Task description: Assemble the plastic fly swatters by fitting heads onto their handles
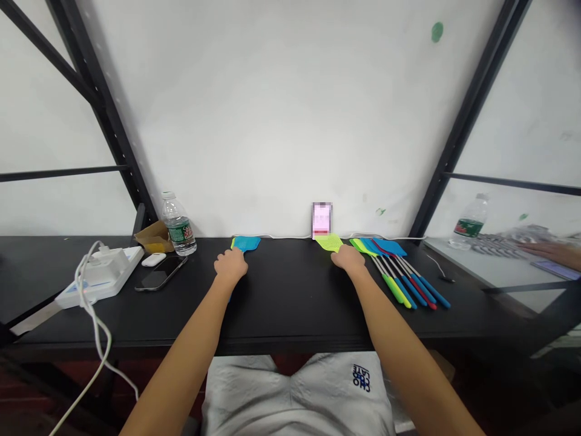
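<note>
My left hand (231, 264) is closed around the neck of a blue fly swatter (246, 243) on the black table. A sliver of yellow-green shows at the edge of its head, and most of its handle is hidden by my hand and forearm. To the right, my right hand (348, 258) is closed on a yellow-green fly swatter (329, 243), whose head points toward the wall. Beside that hand several fly swatters (403, 278) in green, blue and red lie fanned out, heads to the wall and handles toward me.
A phone (322, 219) leans upright against the wall. On the left are a water bottle (178, 225), a cardboard box (155, 236), a white earbud case (154, 259), a dark phone (161, 274) and a power strip (102, 277) with cables. At right, another person's hand (551, 251) rests over a neighbouring table.
</note>
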